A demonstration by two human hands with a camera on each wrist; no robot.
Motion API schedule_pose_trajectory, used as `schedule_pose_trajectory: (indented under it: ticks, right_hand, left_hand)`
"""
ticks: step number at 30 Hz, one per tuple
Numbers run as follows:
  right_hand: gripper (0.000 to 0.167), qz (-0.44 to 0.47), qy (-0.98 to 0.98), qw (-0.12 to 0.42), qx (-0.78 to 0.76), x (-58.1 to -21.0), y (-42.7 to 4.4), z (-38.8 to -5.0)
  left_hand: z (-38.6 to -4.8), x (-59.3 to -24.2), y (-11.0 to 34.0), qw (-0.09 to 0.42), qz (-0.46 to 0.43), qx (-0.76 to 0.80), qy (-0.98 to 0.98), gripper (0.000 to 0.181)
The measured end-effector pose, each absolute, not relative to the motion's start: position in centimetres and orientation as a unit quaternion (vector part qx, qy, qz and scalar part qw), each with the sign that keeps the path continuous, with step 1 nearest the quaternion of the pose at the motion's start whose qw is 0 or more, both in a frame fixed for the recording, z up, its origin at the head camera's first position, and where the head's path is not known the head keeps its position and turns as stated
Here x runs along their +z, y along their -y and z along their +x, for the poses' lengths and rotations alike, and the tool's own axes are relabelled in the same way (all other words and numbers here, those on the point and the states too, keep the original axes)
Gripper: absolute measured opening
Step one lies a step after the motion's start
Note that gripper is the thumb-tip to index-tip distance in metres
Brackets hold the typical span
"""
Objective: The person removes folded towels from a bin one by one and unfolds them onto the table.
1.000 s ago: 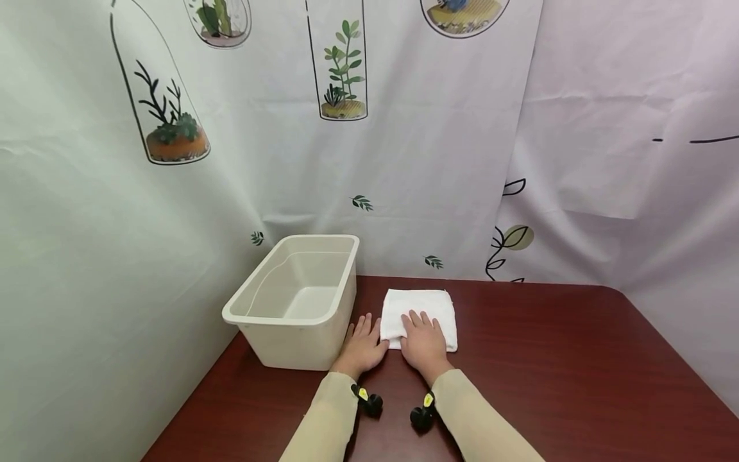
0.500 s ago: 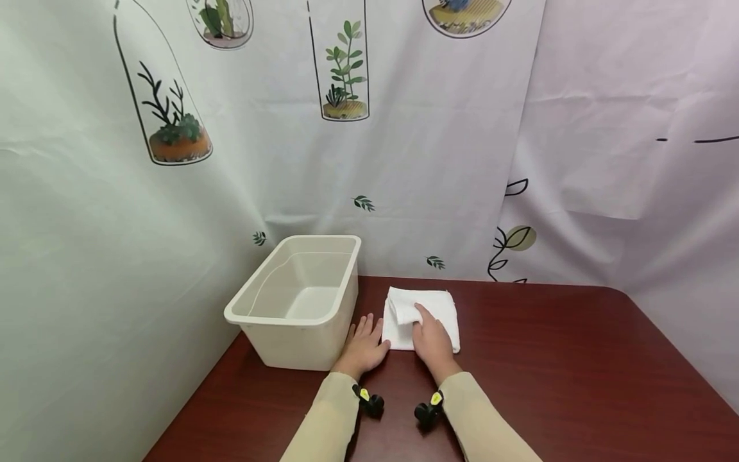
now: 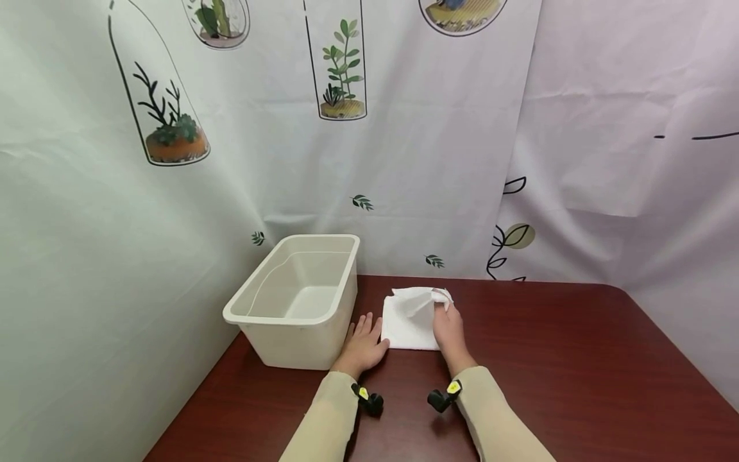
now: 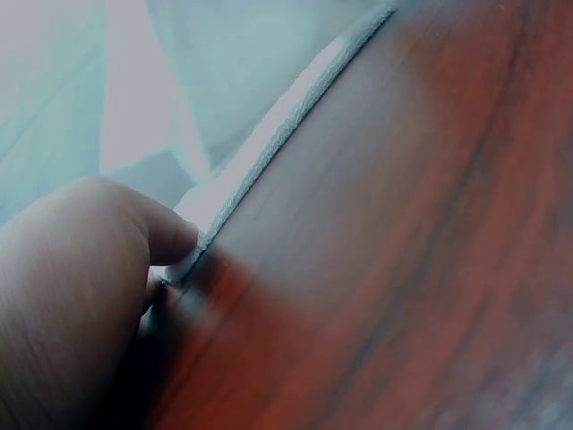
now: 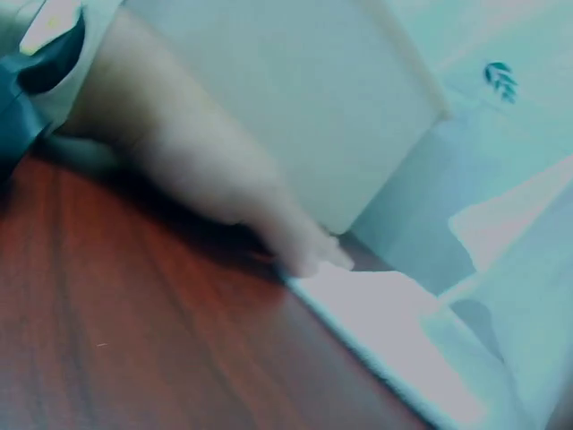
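Observation:
A white folded towel (image 3: 401, 328) lies on the dark red table. My right hand (image 3: 450, 332) grips its top layer near the right side and holds that layer lifted and turned back, with the raised fold showing in the right wrist view. My left hand (image 3: 362, 347) lies with straight fingers on the table at the towel's left side. In the left wrist view, the thumb of that hand (image 4: 81, 278) touches the towel's corner (image 4: 260, 152). The right hand itself does not show in the right wrist view.
A cream plastic tub (image 3: 297, 333) stands on the table just left of my left hand. Its visible inside holds nothing. Behind the table (image 3: 566, 366) hangs a white curtain (image 3: 439, 160) printed with plants. Small black cameras (image 3: 371, 403) are strapped to both wrists.
My right hand, flat on the towel at first, has taken hold of its top layer and drawn it up and to the right. My left hand has stayed in place.

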State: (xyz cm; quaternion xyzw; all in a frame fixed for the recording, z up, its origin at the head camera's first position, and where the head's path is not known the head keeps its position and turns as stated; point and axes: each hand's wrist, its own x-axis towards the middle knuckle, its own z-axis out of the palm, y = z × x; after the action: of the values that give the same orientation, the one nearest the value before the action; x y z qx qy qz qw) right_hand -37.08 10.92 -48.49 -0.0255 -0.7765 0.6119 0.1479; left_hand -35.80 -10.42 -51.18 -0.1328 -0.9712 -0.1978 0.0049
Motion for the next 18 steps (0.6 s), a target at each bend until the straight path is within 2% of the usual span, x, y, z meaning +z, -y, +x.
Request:
schedule_pose_trajectory:
  ticks: [9, 18]
  right_hand:
    - [0.058, -0.034, 0.73, 0.126, 0.671, -47.4, -13.4, -36.9]
    - [0.061, -0.035, 0.685, 0.149, 0.712, -47.4, -16.3, -36.9]
  left_hand:
    - [-35.8, -51.3, 10.5, 0.007, -0.137, -0.2, 0.97, 0.067]
    - [-35.5, -51.0, 10.6, 0.013, -0.144, -0.216, 0.966, 0.062]
